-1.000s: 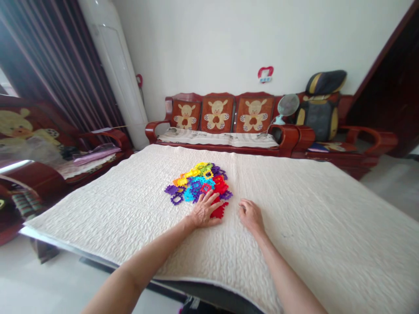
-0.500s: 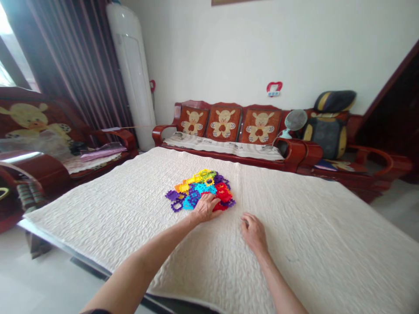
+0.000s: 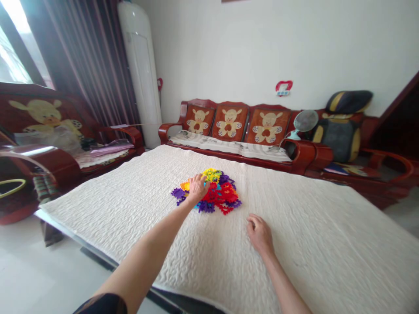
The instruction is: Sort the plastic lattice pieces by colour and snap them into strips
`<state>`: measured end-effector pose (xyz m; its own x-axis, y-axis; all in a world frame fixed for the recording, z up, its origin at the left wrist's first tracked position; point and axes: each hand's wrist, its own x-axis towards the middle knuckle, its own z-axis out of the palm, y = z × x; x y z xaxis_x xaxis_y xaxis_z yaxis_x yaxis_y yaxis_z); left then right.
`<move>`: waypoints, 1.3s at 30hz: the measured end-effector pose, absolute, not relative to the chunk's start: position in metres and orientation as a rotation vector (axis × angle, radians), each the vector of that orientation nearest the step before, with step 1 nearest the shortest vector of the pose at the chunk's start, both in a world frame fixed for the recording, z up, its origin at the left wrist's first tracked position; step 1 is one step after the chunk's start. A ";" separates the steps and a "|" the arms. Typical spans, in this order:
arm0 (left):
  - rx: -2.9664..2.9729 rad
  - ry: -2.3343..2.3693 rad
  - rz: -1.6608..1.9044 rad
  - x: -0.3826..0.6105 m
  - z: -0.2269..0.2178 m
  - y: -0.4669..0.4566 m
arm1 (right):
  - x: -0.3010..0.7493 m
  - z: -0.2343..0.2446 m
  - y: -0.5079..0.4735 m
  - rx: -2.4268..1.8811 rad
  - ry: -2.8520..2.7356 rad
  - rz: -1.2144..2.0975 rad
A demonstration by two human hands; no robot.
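Observation:
A heap of colourful plastic interlocking pieces [image 3: 225, 194] with toothed edges lies on the quilted cover, in red, purple, yellow, orange and blue. My left hand [image 3: 198, 187] is over the left side of the heap, fingers stretched out and a little apart. It hides some pieces beneath it, and I cannot make out whether it touches them. Nearer to me and to the right of the heap, my right hand [image 3: 261, 234] rests on the cover. Its fingers are loosely curled together, and no piece shows in them.
The cream quilted cover [image 3: 314, 226] drapes over a wide table. A wooden sofa [image 3: 209, 147] with bear-patterned cushions stands behind it, beside a small fan [image 3: 306, 121] and a massage seat pad [image 3: 338, 135]. Another wooden armchair [image 3: 54, 165] is at the left.
My left hand has moved away from me and slightly left across the heap. Red pieces now lie spread where it was. My right hand stays in place on the cover while the view shifts slightly.

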<state>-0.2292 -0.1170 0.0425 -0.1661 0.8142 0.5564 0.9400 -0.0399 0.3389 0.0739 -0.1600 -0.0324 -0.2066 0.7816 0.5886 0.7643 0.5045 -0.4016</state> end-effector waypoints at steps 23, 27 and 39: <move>-1.582 -2.554 -1.021 -0.272 -0.003 -0.112 | 0.066 -0.020 -0.175 -1.335 -1.847 0.139; -1.631 -2.559 -0.967 -0.277 -0.010 -0.107 | 0.066 -0.023 -0.175 -1.327 -1.816 0.152; -1.670 -2.471 -0.852 -0.279 -0.014 -0.100 | 0.070 -0.022 -0.168 -1.349 -1.884 0.157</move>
<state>-0.2792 -0.1002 -0.0138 -0.4195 0.8466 0.3276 0.8685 0.2694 0.4161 0.0703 -0.1678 -0.0223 -0.1156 0.8422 0.5266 0.7434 0.4249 -0.5165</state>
